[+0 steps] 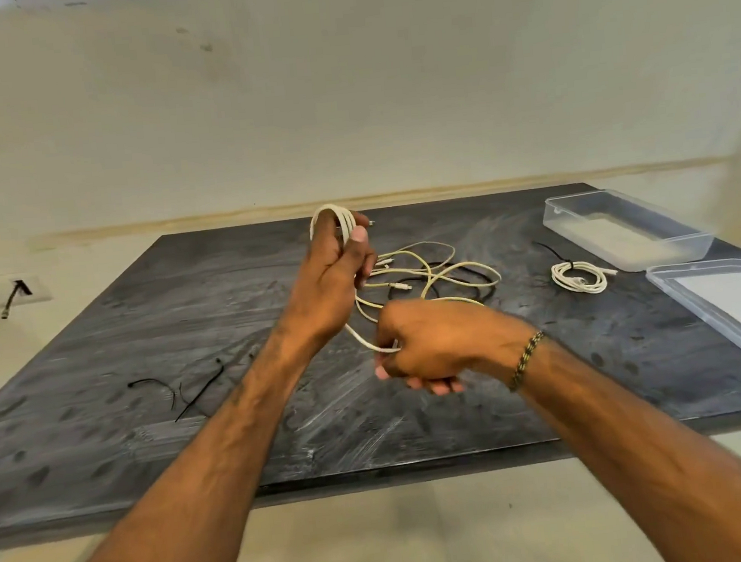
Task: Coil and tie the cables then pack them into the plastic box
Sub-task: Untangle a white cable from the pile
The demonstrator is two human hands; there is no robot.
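1. Counter (148, 327): dark grey-black w/ pale streaky smears, as far as I see.
2. Cable coil (340, 221) in my left hand: cream-white.
3. Loose cables (441, 270): pale yellow-cream, one black mixed in.
4. Tied bundle (579, 278): white w/ black tie.
5. Zip ties (181, 389): black.
6. Plastic box (624, 227) & lid (729, 307): clear, whitish.
7. Bracelet (527, 359): dark/gold braid pattern.
8. Wall (344, 103): cream.

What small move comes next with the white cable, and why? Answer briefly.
Probably the right hand brings its stretch of white cable up to the left hand as another loop: the left already holds several loops, while the cable's slack still trails loose on the table.
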